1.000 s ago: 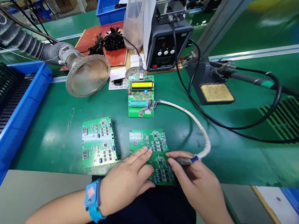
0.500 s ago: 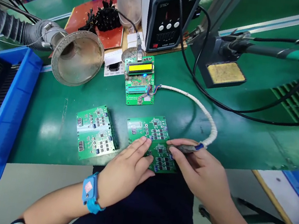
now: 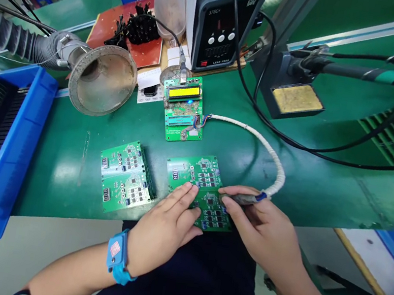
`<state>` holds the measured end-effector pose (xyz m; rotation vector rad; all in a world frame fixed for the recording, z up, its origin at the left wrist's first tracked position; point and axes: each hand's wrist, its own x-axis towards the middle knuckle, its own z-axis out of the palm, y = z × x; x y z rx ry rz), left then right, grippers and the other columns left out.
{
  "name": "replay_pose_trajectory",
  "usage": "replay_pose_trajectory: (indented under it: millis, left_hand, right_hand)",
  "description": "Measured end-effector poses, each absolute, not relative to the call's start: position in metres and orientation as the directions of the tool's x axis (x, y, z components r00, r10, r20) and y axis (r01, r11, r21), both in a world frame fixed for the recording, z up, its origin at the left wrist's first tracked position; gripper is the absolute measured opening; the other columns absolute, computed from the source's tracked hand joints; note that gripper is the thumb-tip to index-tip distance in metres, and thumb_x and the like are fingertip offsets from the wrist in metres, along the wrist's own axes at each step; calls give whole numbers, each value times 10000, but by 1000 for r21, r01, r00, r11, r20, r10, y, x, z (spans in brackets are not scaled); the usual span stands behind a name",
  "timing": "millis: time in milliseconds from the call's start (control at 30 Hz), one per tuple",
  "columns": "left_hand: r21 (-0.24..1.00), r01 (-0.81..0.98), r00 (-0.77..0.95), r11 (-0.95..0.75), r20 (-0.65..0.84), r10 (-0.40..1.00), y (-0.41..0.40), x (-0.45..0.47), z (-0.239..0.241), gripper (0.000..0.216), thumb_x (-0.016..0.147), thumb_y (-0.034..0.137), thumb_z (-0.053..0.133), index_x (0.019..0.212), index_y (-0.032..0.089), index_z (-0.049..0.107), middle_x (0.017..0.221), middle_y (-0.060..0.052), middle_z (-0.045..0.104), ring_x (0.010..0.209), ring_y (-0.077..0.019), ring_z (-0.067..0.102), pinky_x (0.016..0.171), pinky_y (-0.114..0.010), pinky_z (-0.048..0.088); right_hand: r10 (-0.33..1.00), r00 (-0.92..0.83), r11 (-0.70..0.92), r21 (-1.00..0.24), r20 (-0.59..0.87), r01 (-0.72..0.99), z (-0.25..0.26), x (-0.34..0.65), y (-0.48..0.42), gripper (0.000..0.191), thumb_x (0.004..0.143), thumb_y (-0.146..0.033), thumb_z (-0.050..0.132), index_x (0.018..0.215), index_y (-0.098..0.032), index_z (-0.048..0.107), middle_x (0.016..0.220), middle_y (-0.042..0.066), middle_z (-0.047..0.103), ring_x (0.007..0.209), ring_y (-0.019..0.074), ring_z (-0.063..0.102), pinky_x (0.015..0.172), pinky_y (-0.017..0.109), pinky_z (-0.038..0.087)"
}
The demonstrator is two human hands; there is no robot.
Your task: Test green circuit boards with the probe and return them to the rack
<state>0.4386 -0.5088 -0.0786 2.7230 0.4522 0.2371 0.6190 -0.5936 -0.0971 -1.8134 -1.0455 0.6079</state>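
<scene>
My left hand lies flat on a green circuit board at the table's front edge, fingers stretched out and covering its lower left part. In my right hand is a grey probe, pinched between thumb and fingers. Its tip, mostly hidden by my fingertips, is at the board's middle right. A white wrapped cable runs from the probe to a green programmer board with a lit yellow display and a blue light. Left of my left hand sits a stack of similar circuit boards.
At the left stands a blue bin holding rows of boards. A fume extractor hood hangs over the table's left side. Behind are a soldering station, an iron stand with a yellow sponge, and loose black cables.
The view has shifted very slightly. Both hands, the probe and the boards hold practically the same places.
</scene>
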Motion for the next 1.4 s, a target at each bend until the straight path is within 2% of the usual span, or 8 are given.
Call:
replay_pose_trajectory:
  millis: [167,333,500,667,833,1100,1267,1400]
  left_hand:
    - [355,287,930,-890,119,348,-509,440,-78,239,912,286,628,1062,103,595,1395,-176,495,1347,-272,410,1090,-400,423]
    - [307,303,933,-902,100,347,-501,444,-66,246,853,350,695,1002,167,625,1301,-109,576,1190,-296,534,1065,-510,419]
    - [264,321,935,-910,63,348,-489,453,-53,333,726,460,782,892,216,629,1292,-96,543,1237,-384,459,1027,-607,386]
    - [207,393,916,-896,-2,401,-482,462,-55,828,538,625,819,1136,116,557,1493,-291,243,1405,-490,110,1084,-664,248]
    - [273,411,912,-870,-133,389,-476,464,-64,1263,384,795,745,1361,77,392,1518,-339,115,1396,-502,90,1105,-650,207]
    - [270,435,900,-859,-149,409,-475,466,-62,1250,395,716,826,1375,76,387,1495,-334,205,1403,-466,158,1122,-599,227]
    - [268,438,899,-858,-144,413,-475,466,-62,1243,392,704,837,1367,76,391,1487,-332,222,1398,-471,172,1121,-599,231]
    - [275,439,899,-855,-142,415,-475,466,-62,1228,397,688,847,1361,82,387,1487,-331,220,1399,-471,172,1121,-601,234]
  right_hand:
    - [855,513,-181,-881,78,437,-98,620,-594,126,869,-318,566,902,-232,652,873,35,694,773,193,669,723,303,561]
    - [859,498,-161,-861,119,483,-101,621,-595,114,876,-304,566,924,-233,641,880,28,691,783,191,669,730,300,554]
    - [863,484,-148,-842,147,519,-103,621,-595,116,887,-307,553,936,-239,631,893,31,693,811,197,672,738,306,554]
    - [865,483,-149,-850,136,506,-105,622,-595,123,884,-311,554,941,-238,635,895,34,696,817,196,675,717,294,555]
    - [859,510,-201,-886,46,418,-104,621,-595,139,869,-338,577,930,-238,652,923,36,704,852,205,670,754,310,545]
    - [805,579,-221,-971,-131,87,-94,616,-602,127,813,-334,628,867,-227,671,851,29,720,662,150,657,588,236,551]
    - [791,597,-262,-956,-136,129,-97,619,-603,148,825,-333,585,902,-212,623,694,8,641,575,141,600,502,225,501]
    - [827,553,-345,-870,-103,353,-93,628,-599,132,839,-324,553,857,-208,613,554,-35,521,448,119,478,436,235,413]
